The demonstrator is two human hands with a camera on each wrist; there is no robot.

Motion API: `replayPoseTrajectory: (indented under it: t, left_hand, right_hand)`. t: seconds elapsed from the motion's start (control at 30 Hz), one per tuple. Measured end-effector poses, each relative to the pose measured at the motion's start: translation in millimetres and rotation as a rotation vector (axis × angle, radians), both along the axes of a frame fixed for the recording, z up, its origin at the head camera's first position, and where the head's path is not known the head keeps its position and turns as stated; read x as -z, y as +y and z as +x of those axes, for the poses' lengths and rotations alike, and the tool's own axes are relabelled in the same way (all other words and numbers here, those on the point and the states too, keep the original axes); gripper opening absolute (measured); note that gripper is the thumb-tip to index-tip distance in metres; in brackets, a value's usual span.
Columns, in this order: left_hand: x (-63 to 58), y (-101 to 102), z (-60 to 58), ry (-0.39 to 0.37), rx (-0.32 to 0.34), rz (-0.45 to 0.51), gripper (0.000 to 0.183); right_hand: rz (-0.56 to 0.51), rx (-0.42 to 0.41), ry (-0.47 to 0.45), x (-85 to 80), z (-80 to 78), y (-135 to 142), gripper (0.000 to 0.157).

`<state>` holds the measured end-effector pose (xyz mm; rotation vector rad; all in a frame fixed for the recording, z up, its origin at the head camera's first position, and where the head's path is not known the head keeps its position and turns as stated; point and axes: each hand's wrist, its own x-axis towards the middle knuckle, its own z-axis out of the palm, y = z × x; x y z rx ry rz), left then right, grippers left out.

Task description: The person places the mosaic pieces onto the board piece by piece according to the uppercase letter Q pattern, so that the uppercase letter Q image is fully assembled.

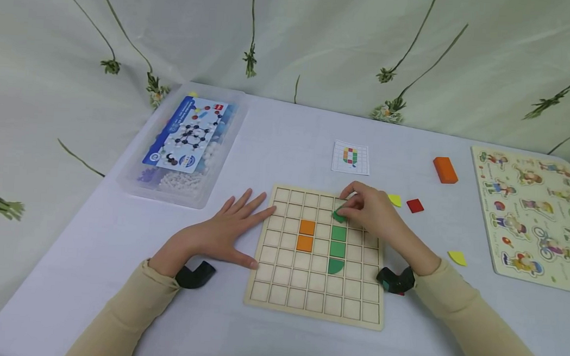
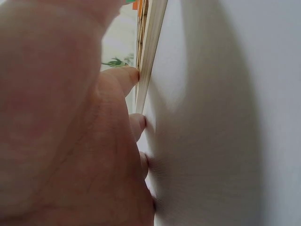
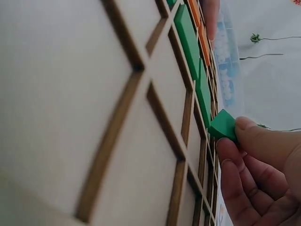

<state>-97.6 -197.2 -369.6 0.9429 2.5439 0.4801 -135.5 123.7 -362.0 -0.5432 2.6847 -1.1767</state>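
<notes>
My right hand (image 1: 368, 207) pinches a small green tile (image 3: 223, 125) between thumb and fingers, tilted above the upper part of the wooden grid board (image 1: 289, 299). Below it in the same column lie two green squares, the lower one (image 1: 337, 249) above a green rounded piece (image 1: 335, 266). Two orange squares (image 1: 305, 243) fill cells farther left. With fingers spread, my left hand (image 1: 223, 231) rests at the board's left edge, index finger and thumb touching the rim. In the left wrist view that hand hides most of the board.
A printed pattern card (image 1: 351, 157) lies behind the board. To the right are an orange block (image 1: 445, 170), a red square (image 1: 415, 206), yellow pieces (image 1: 457, 258) and a picture puzzle board (image 1: 532, 215). A clear plastic box (image 1: 184, 144) stands at the left.
</notes>
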Motion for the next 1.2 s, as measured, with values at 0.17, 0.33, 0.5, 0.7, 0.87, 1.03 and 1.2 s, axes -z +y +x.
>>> replayPoseTrajectory:
  t: [0.17,0.33,0.5,0.7,0.87,1.03,1.2]
  left_hand:
    - [0.3,0.0,-0.1,0.000,0.002,0.003,0.108]
    - [0.1,0.0,0.0,0.004,0.003,-0.003,0.108]
    - [-0.2,-0.2,0.1,0.000,0.000,-0.001,0.108]
    - [1.1,-0.2,-0.4,0.002,0.002,-0.002,0.109]
    - [1.6,-0.3,-0.2,0.005,0.002,0.000,0.109]
    - [1.6,-0.3,-0.1,0.002,0.002,-0.001,0.109]
    - [1.3,-0.4,-0.2,0.002,0.003,-0.001,0.108]
  right_hand:
    - [-0.009,-0.007,-0.001,3.2,-1.6,1.6,0.008]
    - [-0.006,-0.022,-0.002,4.5,-1.3,1.7,0.004]
    - [0.004,-0.056,0.000,3.9,0.6,0.0,0.005]
    - [0.018,-0.081,-0.002,3.5,4.0,-2.9,0.009]
    - [0.044,-0.090,0.004,2.4,5.0,-4.6,0.009]
    - [0.088,-0.102,0.007,-1.3,6.4,-6.3,0.008]
    - [0.105,-0.110,0.019,-2.6,6.8,-6.2,0.011]
